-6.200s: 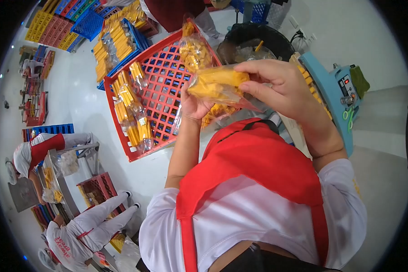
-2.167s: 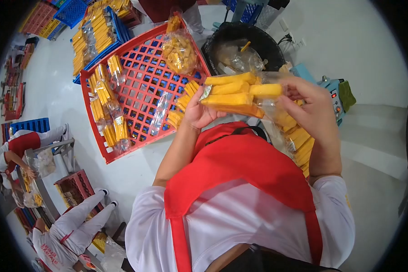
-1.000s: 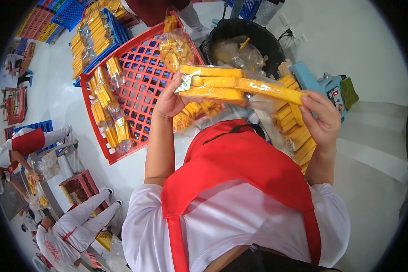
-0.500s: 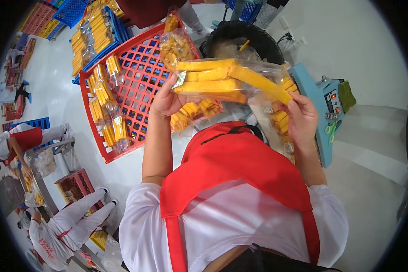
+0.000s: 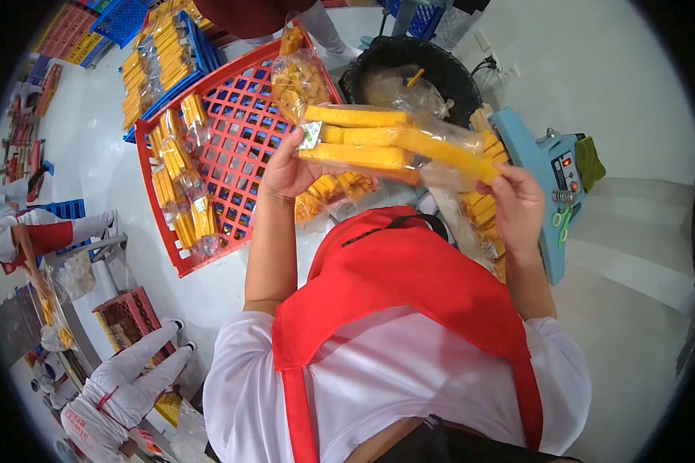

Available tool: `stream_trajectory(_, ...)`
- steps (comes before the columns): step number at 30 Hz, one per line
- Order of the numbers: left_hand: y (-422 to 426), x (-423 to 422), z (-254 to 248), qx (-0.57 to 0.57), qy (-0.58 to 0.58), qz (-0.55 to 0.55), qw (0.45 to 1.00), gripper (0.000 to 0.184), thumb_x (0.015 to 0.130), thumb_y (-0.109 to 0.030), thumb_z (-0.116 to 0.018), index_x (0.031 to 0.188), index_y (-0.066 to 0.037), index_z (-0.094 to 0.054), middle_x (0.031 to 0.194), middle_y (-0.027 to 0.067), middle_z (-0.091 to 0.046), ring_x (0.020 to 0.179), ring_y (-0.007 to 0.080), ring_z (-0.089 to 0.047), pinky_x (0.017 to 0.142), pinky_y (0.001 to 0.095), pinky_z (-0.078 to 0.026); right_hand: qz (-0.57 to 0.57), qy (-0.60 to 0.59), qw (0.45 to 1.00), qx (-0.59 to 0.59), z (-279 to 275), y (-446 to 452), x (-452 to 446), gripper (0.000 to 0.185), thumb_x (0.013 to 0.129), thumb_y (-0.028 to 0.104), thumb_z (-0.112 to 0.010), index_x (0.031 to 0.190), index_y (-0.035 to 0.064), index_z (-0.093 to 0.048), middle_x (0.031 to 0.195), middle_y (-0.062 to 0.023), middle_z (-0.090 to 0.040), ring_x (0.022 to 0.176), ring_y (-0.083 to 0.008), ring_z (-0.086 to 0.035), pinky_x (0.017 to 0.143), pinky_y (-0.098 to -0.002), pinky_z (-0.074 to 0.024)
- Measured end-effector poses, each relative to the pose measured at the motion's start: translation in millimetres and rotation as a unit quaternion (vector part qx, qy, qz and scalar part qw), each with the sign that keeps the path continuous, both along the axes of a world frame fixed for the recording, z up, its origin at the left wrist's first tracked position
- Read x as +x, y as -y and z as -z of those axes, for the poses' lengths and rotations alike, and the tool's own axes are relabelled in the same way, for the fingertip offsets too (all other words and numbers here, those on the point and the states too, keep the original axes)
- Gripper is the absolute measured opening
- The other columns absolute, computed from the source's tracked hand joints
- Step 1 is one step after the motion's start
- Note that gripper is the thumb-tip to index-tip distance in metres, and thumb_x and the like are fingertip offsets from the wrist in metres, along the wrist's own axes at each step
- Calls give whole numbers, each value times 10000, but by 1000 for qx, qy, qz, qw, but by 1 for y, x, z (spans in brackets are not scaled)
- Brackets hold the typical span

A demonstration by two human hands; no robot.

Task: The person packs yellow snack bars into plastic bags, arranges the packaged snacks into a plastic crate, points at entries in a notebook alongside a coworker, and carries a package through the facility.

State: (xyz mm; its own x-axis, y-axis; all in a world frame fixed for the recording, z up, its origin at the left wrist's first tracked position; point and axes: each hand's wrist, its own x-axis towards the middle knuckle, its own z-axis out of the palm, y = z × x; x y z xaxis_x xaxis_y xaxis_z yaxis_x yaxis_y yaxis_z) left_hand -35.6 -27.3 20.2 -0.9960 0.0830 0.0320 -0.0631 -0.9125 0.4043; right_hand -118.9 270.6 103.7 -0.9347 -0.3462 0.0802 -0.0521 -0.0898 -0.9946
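Observation:
A clear bag of long yellow sticks (image 5: 363, 147) is held across in front of me. My left hand (image 5: 287, 168) grips its left end, beside a small white and green label. At the right end, the fingers of my right hand (image 5: 513, 202) pinch one yellow stick that sticks out past the others, inside or at the mouth of the bag. Behind the bag, a red crate (image 5: 235, 147) holds several packed bags of sticks (image 5: 176, 158) on its left side and a bag of yellow pieces (image 5: 300, 83) near its top right corner.
A black-lined bin (image 5: 467, 89) with plastic scraps stands beyond the bag. To the right is a blue machine (image 5: 544, 224) with green scissors (image 5: 561, 224), beside stacked yellow sticks (image 5: 479, 212). Blue crates of sticks (image 5: 201, 58) stand at upper left. Co-workers (image 5: 139, 378) are at a table, lower left.
Earlier the protruding stick reached farther right, with my right hand higher; it now slants down to the right. Since half a second ago, the bag and hands have barely shifted.

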Motion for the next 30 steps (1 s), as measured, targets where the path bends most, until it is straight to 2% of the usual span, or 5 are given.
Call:
stream_trajectory(2, 3, 0, -10, -47, 9, -21, 999, 605, 790, -269, -508, 1282, -49, -232, 1241, 165, -370, 1113, 305, -421, 840, 456, -428, -12, 37, 999, -8, -2, -2, 1, 203, 698, -32, -601, 897, -45, -567, 873, -169, -573, 744, -247, -583, 665, -289, -460)
stream_trajectory(8, 15, 0, -21, -154, 17, -42, 987, 614, 769, -219, -522, 1281, -47, -231, 1219, 158, -390, 1105, 292, -429, 873, 424, -408, -108, -486, 828, 257, -43, -4, 5, 189, 697, -27, -607, 883, -40, -572, 863, -167, -573, 736, -213, -576, 664, -283, -459)
stream_trajectory(13, -8, -2, -14, -126, 5, -18, 992, 637, 765, -213, -541, 1283, -32, -217, 1205, 126, -402, 1098, 251, -440, 885, 379, -406, -91, 30, 993, 74, -21, -5, 17, 167, 743, -39, -561, 908, -19, -551, 834, -98, -581, 733, -135, -562, 636, -245, -459)
stream_trajectory(22, -29, -7, -20, -159, 5, 46, 986, 634, 812, -337, -510, 1291, -44, -214, 1213, 107, -393, 1109, 232, -428, 883, 388, -399, -124, 228, 966, 10, 16, 15, 30, 115, 757, -11, -559, 868, -8, -528, 756, -71, -575, 656, -110, -560, 596, -224, -470)
stream_trajectory(30, -41, -3, 2, -94, 148, 3, 984, 408, 892, -329, -347, 1208, -72, -366, 1155, 108, -467, 1051, 266, -478, 834, 399, -437, -131, 103, 977, 130, 16, 16, 21, 195, 759, 39, -581, 945, -9, -550, 759, -57, -568, 666, -105, -546, 597, -208, -463)
